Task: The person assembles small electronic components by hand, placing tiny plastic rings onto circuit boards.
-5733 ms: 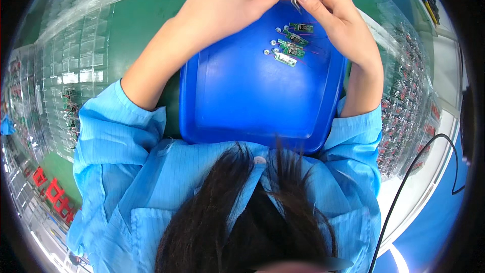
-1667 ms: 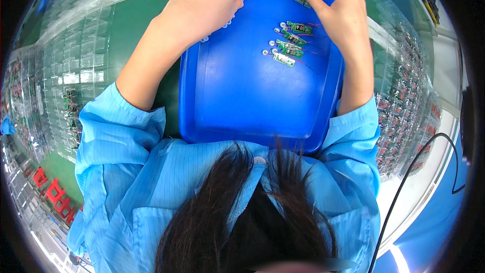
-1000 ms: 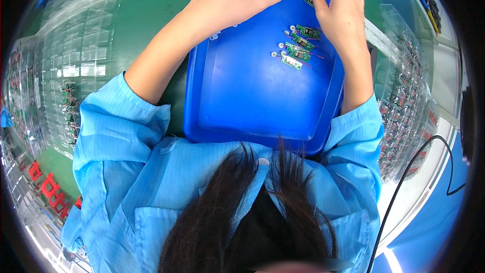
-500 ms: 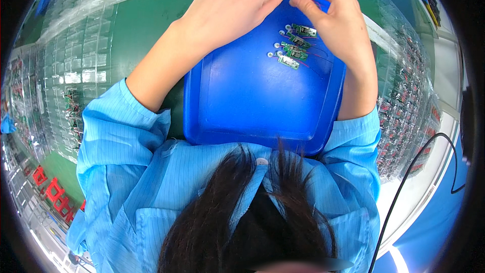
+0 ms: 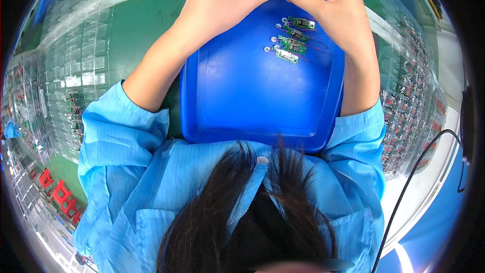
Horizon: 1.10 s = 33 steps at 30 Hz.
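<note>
Over the far end of a blue plastic tray (image 5: 247,98), my left hand (image 5: 220,2) and my right hand (image 5: 338,12) meet at their fingertips. Each is closed in a pinch, thumb against index finger. Whatever lies between the fingertips is too small and covered to name. Just nearer than my right hand, several small green circuit boards (image 5: 294,46) rest in a slanting row on the tray floor. Small round silvery parts (image 5: 274,39) sit at their left ends, and thin dark and red wires trail off to the right.
Clear plastic compartment trays (image 5: 83,65) stand on the green table (image 5: 146,17) to the left, a few cells holding wired parts. More clear trays with many wired parts (image 5: 411,103) fill the right side. A black cable (image 5: 411,172) hangs at the right; red objects (image 5: 60,194) lie lower left.
My left hand has turned so its curled fingers show, and the pinched fingertips of both hands have shifted slightly left. The circuit boards stay in their row.
</note>
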{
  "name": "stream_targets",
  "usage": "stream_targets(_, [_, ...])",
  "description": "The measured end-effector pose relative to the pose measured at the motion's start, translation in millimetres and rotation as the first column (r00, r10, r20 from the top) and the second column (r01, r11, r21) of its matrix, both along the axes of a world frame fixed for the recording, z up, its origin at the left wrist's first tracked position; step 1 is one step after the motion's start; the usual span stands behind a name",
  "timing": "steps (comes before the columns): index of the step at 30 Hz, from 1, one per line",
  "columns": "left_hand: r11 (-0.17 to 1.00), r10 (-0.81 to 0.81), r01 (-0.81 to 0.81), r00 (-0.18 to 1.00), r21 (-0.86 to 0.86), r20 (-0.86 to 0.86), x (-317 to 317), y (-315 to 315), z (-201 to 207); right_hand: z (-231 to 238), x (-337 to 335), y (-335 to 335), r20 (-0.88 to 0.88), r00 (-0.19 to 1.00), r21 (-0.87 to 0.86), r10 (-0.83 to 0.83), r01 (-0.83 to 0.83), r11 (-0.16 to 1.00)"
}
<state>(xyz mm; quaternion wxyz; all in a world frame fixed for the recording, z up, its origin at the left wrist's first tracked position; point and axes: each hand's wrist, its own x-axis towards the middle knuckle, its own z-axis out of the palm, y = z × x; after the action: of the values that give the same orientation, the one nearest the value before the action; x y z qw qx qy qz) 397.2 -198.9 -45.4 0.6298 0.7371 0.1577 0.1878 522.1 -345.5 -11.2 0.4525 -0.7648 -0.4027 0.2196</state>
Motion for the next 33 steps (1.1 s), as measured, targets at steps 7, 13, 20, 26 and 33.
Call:
stream_targets(7, [0.989,-0.073,0.079,0.996,-0.126,0.046,-1,-7,-3,-1,-16,3,0.779,0.605,0.153,-0.162,0.067,0.986])
stream_targets(13, [0.888,-0.153,0.189,0.981,-0.419,0.119,5,10,-19,8,-16,0,0.391,0.897,0.165,-0.205,0.15,0.975])
stream_targets(20, [0.832,-0.156,0.198,0.98,-0.519,0.124,5,17,-16,7,-8,0,0.363,0.928,0.13,-0.082,0.037,0.991])
stream_targets(26, [0.778,-0.154,0.2,0.98,-0.596,0.128,4,19,-13,4,-7,3,0.371,0.923,0.16,-0.103,0.046,0.986])
stream_targets(33, [0.794,-0.165,0.233,0.972,-0.562,0.17,6,19,-25,-15,13,-5,0.342,0.937,0.15,-0.066,0.015,0.989])
